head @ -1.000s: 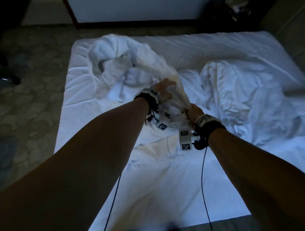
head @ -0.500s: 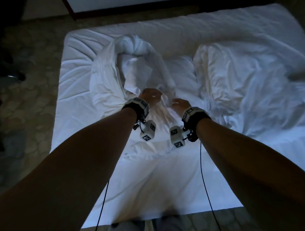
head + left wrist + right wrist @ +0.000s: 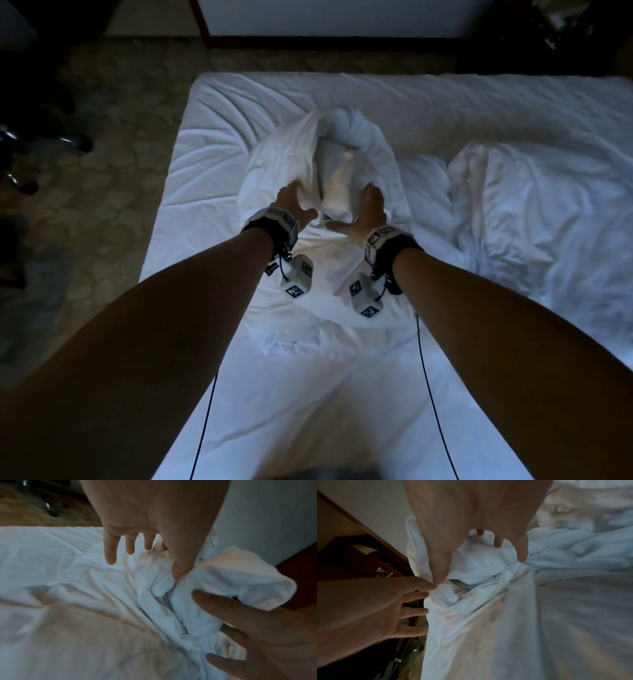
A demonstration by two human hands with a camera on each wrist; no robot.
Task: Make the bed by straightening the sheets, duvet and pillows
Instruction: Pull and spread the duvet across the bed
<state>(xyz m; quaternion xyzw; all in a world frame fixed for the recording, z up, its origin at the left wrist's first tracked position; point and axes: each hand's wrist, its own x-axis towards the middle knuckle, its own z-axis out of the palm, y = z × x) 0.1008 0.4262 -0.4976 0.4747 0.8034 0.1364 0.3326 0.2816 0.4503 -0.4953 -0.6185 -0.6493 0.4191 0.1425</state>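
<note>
A twisted white bedding bundle [image 3: 342,150] lies crumpled on the left half of the white-sheeted mattress [image 3: 222,144]. My left hand [image 3: 299,202] and right hand [image 3: 356,210] flank its near end, fingers spread and straight. In the left wrist view the left hand [image 3: 145,563] touches the cloth [image 3: 154,588] with its thumb tip, gripping nothing. In the right wrist view the right hand [image 3: 479,566] hovers over a knotted fold [image 3: 510,572], fingertips just touching it. A second rumpled white duvet heap [image 3: 531,212] lies on the right half of the bed.
Patterned carpet [image 3: 85,171] runs along the bed's left side, with a wheeled chair base [image 3: 41,147] on it. A dark wooden frame [image 3: 308,41] stands against the far wall. Dark clutter [image 3: 555,27] sits at the back right.
Both hands held the bundle a second ago; they have let go and now lie spread open beside it. The bundle has settled on the mattress as a narrower heap.
</note>
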